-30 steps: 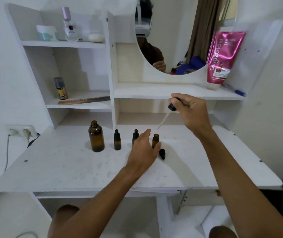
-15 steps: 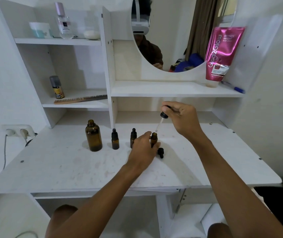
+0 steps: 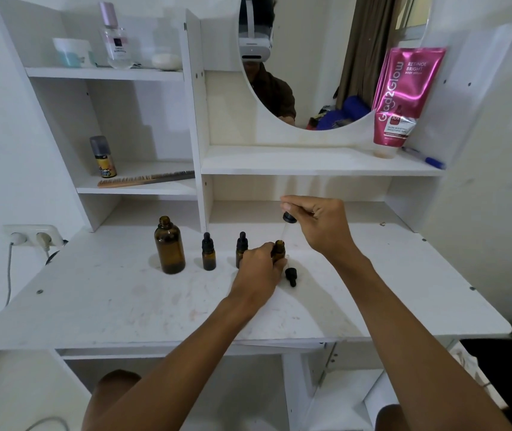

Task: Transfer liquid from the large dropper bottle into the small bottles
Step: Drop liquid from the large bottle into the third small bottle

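Amber small bottle [image 3: 278,251] stood uncapped at frame centre, gripped by the left hand [image 3: 259,269]. The right hand [image 3: 323,225] pinched the dropper [image 3: 288,223] just above its mouth. The large bottle [image 3: 169,245] stood open at centre left.

Amber-brown large bottle [image 3: 169,246] beside black-capped small bottles [image 3: 208,252] on the white counter [image 3: 108,303]; glossy pink tube [image 3: 404,98] above.

1. The left hand [image 3: 256,269] covers the lower part of the open small bottle [image 3: 278,248].
2. The dropper's glass tube [image 3: 285,233] is faint; its liquid level cannot be told.
3. Both forearms are cut off by the bottom edge.
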